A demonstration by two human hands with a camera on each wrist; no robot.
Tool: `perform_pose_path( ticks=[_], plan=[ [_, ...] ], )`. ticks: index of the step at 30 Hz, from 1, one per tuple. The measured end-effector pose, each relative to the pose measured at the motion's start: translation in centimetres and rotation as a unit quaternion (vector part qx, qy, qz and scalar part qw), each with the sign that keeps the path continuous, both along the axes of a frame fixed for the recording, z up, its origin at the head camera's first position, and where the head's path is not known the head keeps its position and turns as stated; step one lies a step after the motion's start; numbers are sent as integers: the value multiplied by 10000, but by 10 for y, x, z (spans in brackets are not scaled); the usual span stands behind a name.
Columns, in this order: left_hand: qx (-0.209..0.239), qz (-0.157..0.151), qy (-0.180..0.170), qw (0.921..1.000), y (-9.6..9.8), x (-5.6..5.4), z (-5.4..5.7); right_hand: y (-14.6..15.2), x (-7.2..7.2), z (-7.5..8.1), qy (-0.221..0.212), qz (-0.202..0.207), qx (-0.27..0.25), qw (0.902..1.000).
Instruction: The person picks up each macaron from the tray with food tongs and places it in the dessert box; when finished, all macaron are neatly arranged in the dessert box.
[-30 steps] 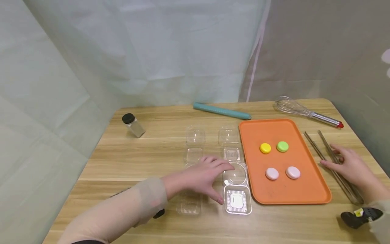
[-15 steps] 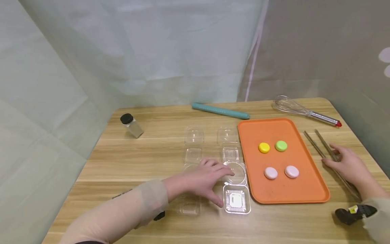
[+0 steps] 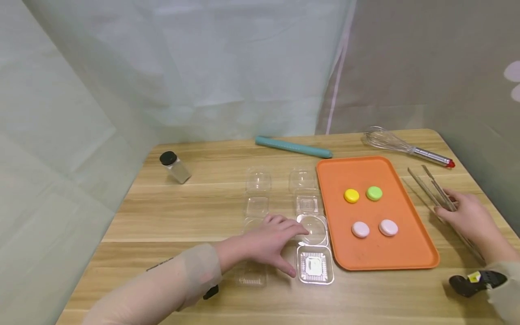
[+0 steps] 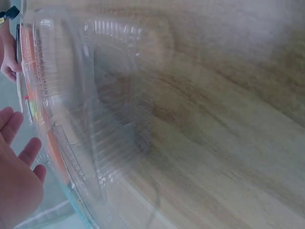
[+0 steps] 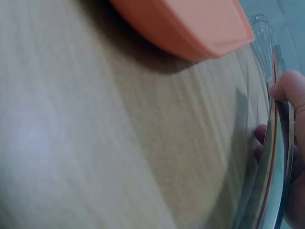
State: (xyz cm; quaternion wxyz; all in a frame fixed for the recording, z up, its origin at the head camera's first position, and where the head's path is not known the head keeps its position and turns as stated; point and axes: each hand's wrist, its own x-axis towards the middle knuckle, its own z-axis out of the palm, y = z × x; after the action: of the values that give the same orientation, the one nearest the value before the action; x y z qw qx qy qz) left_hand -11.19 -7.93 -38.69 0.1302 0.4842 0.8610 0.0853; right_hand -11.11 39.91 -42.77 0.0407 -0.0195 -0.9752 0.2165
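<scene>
My right hand (image 3: 471, 221) grips a pair of metal tongs (image 3: 422, 185) between thumb and fingers, right of the orange tray (image 3: 357, 171). A shadow lies apart from the tongs on the wood, so they are off the table. The right wrist view shows the thumb on one arm of the tongs (image 5: 279, 157). My left hand (image 3: 272, 241) is spread, palm down, beside an open clear plastic box (image 3: 314, 265), and partly hides others. On the tray lie a yellow macaron (image 3: 351, 195), a green macaron (image 3: 374, 193) and two pink macarons (image 3: 388, 227).
More open clear boxes (image 3: 302, 181) stand in two columns left of the tray. A teal rolling pin (image 3: 293, 147) and a whisk (image 3: 410, 148) lie at the back. Far left, a black-lidded jar (image 3: 175, 168) stands on the wooden table (image 3: 170, 216).
My right hand has closed round the tongs and lifted them off the table, their arms now nearer each other. The left hand has barely moved.
</scene>
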Motion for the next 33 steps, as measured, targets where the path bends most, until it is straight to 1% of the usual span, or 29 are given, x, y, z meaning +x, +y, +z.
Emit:
perform_pose_path(
  ticks=[4,10,13,16,23,26,30,33],
  plan=[
    [47,-25,35,10000,0,0,0,-4,0,4,12,-3,-31,10000],
    [85,-132,128,9998,1,1,1,-13,-3,13,214,307,127,9992],
    [84,-128,113,9998,2,2,1,-19,-4,20,175,417,212,9988],
    [99,-81,85,9999,2,2,1,-27,-5,26,116,438,322,9985],
    [53,-26,-14,10000,3,4,2,-40,-7,38,18,601,220,9979],
    [24,-81,-62,9999,5,6,0,-41,-6,41,20,794,190,9967],
    [59,-154,-114,9998,8,9,-5,-39,-5,40,181,1205,252,9922],
    [51,-114,4,9999,10,12,-8,-39,-6,39,223,1458,320,9885]
  ],
)
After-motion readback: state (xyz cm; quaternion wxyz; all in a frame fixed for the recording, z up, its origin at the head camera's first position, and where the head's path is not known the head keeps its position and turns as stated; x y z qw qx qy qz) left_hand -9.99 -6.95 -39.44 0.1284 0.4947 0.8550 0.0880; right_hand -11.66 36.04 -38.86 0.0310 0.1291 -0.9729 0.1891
